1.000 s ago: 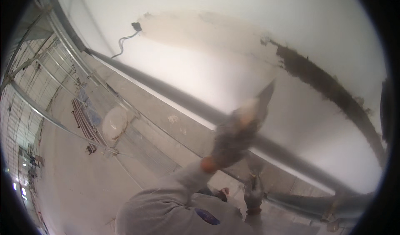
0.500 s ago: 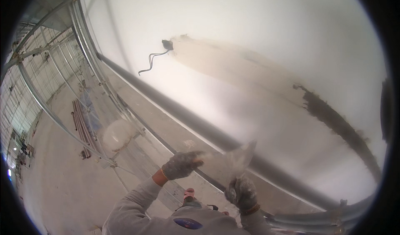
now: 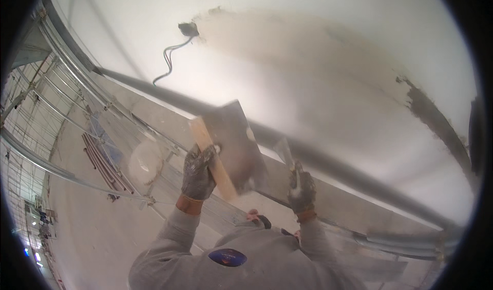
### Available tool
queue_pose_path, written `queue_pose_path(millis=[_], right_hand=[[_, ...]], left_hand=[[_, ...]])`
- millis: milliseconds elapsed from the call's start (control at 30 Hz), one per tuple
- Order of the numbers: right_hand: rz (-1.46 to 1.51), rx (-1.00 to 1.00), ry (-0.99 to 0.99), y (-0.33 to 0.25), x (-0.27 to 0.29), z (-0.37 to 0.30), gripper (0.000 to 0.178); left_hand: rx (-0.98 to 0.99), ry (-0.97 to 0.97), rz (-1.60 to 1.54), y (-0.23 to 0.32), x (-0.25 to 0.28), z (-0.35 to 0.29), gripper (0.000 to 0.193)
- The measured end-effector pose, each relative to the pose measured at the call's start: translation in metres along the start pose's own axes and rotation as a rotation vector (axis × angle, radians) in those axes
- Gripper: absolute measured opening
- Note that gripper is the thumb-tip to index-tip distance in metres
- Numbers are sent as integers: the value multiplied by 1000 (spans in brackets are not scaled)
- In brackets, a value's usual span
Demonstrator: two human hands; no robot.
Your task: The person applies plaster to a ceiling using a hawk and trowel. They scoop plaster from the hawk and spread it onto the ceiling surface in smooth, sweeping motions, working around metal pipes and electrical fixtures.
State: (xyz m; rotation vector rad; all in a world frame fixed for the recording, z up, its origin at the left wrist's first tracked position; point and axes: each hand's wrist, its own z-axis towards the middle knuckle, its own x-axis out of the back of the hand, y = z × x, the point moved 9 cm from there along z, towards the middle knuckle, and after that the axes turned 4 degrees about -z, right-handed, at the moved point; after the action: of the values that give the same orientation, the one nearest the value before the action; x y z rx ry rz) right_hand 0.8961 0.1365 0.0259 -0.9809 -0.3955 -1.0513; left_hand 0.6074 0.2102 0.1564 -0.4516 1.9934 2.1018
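Note:
In my gloved left hand [image 3: 198, 174] is a plastering trowel [image 3: 237, 145], a wide grey metal plate with a pale wooden grip [image 3: 213, 159] along one edge. My fingers wrap round that wooden edge. To the right, my gloved right hand [image 3: 301, 189] is closed on the handle of a putty knife [image 3: 284, 151], its blade pointing up and a little left. The two tools are apart. Beyond them the white wall [image 3: 287, 100] carries a long beige plastered strip [image 3: 267, 38], which runs into a rough dark grey strip [image 3: 436, 118] on the right.
Loose wires [image 3: 168, 59] hang from a dark hole [image 3: 189, 29] in the wall. Scaffold tubes [image 3: 67, 174] stand at the left. A round whitish bucket [image 3: 146, 161] sits below on the left, near several reddish pipes [image 3: 105, 161] on the floor.
My left hand has raised the trowel and turned its plate face into view. The right hand has lifted with the putty knife, now apart from the trowel. The view has shifted.

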Motion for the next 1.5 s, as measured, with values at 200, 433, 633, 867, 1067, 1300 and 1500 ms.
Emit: queue_pose_path(millis=[200,433,633,867,1067,1300,1500], right_hand=[[-9,-234,-43,2,-10,-38,43],[-24,-241,-24,4,2,-58,42],[-25,-309,22,31,27,-69,47],[-108,-262,9,32,50,-79,39],[-143,-246,12,39,75,-87,42],[-63,-278,9,55,80,-113,44],[-22,-308,-4,56,86,-126,43]], left_hand=[[-686,277,612,108,-44,126,36],[-899,507,811,167,-79,188,36],[-908,515,854,158,-99,207,38],[-1303,299,1140,109,-196,164,55],[-1240,-145,927,55,-222,94,51],[-1035,610,861,133,-85,191,36],[-766,547,858,109,-118,213,58]])
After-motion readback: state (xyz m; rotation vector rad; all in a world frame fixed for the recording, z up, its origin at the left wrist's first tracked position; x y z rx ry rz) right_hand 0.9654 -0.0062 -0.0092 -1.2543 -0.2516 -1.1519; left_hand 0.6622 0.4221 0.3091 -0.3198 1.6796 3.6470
